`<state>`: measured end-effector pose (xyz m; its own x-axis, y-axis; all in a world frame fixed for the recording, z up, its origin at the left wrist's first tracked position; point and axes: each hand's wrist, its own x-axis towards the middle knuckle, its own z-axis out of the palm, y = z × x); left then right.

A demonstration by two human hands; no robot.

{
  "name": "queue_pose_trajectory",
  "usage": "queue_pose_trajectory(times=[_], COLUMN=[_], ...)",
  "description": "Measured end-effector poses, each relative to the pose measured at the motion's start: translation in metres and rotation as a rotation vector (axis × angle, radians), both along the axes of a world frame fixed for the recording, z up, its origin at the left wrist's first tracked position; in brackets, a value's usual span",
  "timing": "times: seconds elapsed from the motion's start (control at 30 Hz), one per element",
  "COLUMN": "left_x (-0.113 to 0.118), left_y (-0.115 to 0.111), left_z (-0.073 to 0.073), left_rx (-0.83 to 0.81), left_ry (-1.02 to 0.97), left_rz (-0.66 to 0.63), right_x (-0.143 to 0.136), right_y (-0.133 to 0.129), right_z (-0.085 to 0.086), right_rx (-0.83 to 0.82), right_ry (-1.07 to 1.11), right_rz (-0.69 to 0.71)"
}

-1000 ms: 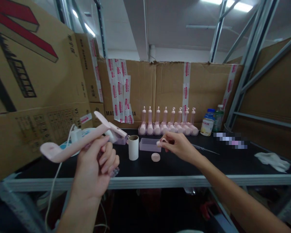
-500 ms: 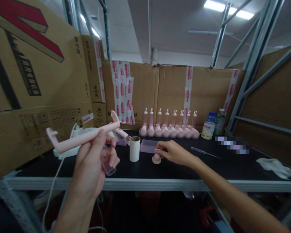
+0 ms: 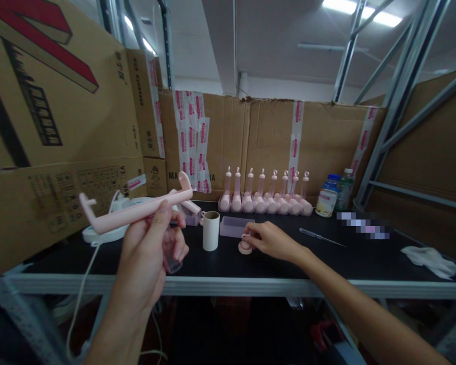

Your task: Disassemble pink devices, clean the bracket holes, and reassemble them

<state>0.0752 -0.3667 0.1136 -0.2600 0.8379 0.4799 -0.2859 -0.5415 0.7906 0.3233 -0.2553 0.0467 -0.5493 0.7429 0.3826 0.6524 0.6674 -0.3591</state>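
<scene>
In my left hand [image 3: 148, 248] are a long pink plastic handle [image 3: 137, 213] with bent ends, pinched under the thumb, and a small clear plastic piece [image 3: 173, 256] held lower by the curled fingers. My right hand [image 3: 268, 238] pinches the top of a round pink cap-like part [image 3: 245, 248] low over the black tabletop; whether it touches the surface I cannot tell. Between the hands stands a white cylinder [image 3: 211, 233], open at the top. A translucent purple tray [image 3: 233, 228] lies just behind the pinched part.
At the back, several pink bottle-like pieces [image 3: 260, 203] with ringed tops stand in a row. A screwdriver [image 3: 321, 237], a white cloth [image 3: 429, 261] and a blue-capped bottle [image 3: 327, 197] are on the right. A white power strip [image 3: 104, 233] with a cable lies on the left.
The pink handle in my left hand has tilted slightly and shifted a little to the right. My right hand stays at nearly the same place, still pinching the cap-like part.
</scene>
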Motion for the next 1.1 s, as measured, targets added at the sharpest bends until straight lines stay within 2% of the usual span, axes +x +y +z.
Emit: queue_pose_trajectory(times=[0.2,0.33,0.5,0.6,0.77,0.93,1.0,1.1], left_x=[0.002,0.002,0.003,0.009,0.023,0.036,0.040,0.045], left_y=[0.001,0.000,-0.002,-0.006,-0.011,-0.015,-0.016,-0.018], left_z=[-0.001,-0.004,-0.011,-0.012,-0.018,-0.022,-0.022,-0.023], left_rx=[0.009,0.081,0.160,0.203,0.333,0.448,0.471,0.462], left_ry=[0.052,0.164,0.429,0.510,0.632,0.712,0.734,0.816], left_rz=[-0.017,-0.026,0.083,0.061,-0.084,-0.137,-0.106,0.008], right_x=[0.002,0.008,0.011,0.010,0.010,0.008,0.007,0.005], right_y=[-0.003,-0.010,-0.036,-0.060,-0.101,-0.127,-0.131,-0.133], right_z=[0.003,0.011,0.027,0.039,0.059,0.075,0.078,0.081], right_rx=[-0.011,0.024,0.138,0.234,0.421,0.427,0.376,0.331], right_ry=[-0.014,0.041,0.366,0.573,0.679,0.461,0.381,0.368], right_rz=[-0.009,-0.050,-0.067,-0.042,0.125,0.343,0.388,0.447])
